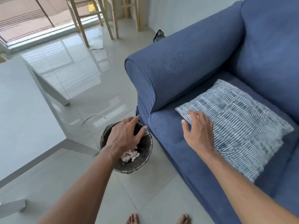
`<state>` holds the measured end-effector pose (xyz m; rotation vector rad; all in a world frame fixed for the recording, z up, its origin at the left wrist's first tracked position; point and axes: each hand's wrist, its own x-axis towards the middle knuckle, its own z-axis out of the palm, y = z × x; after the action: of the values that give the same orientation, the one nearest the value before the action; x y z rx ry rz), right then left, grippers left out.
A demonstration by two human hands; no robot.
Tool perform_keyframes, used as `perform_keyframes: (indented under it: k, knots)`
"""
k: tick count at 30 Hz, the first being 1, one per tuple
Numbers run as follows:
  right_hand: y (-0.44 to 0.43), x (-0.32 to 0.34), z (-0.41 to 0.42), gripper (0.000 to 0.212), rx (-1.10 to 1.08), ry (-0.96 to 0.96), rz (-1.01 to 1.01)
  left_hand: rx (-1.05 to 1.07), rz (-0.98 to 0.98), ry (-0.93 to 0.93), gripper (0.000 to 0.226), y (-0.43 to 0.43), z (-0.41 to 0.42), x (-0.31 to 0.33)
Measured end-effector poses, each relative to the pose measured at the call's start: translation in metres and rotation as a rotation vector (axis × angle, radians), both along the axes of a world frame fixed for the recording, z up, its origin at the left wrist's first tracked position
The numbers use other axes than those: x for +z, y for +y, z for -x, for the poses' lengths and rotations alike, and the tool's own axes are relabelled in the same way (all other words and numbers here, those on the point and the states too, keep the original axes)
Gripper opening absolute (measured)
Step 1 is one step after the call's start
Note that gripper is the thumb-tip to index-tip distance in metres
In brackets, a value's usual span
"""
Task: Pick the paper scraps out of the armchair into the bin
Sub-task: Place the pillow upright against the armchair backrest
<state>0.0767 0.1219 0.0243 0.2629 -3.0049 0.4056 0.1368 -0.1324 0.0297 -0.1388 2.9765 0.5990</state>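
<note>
Forearms come in from the bottom edge, left arm centre-left, right arm lower right; blue armchair fills the right half of the frame, rolled arm pointing to centre; glossy pale tiled floor covers the left and centre; white table takes the left edge; wooden chair legs stand at top centre-left; blue-and-white striped cushion lies flat on the seat, right of centre; bin, dark and round with a liner, stands on the floor just left of the armchair's front corner, lower centre; left hand hangs over the bin mouth, palm down, fingers spread and loosely bent, nothing seen in it; right hand is over the seat front, fingers out straight and fanned, tips on or just above the cushion's near corner, contact unclear, gripping nothing; paper scraps sit as a crumpled whitish wad at the bottom of the bin, partly hidden by the left wrist; bare feet at the bottom edge; thin white cable on the tiles just up-left of the bin.
</note>
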Motion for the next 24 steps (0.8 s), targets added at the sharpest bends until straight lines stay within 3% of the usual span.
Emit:
perform_keyframes:
  k: [7,12,15,18,24]
  knots:
    - [0.125,0.016,0.04,0.042,-0.206,0.091,-0.074,-0.128,-0.09,-0.025,0.064,0.099,0.091,0.006]
    - [0.199,0.003,0.047,0.064,-0.448,-0.062,-0.04,-0.207,-0.13,-0.136,0.071,0.166,0.147,0.003]
    - [0.23,-0.005,0.057,0.084,-0.661,-0.234,0.098,-0.194,-0.153,-0.242,0.078,0.203,0.185,0.008]
    - [0.243,-0.013,0.063,0.099,-0.889,-0.377,0.375,-0.143,-0.241,-0.346,0.092,0.229,0.215,0.007]
    - [0.251,-0.011,0.072,0.109,-0.972,-0.503,0.546,0.012,-0.37,-0.529,0.121,0.26,0.261,-0.01]
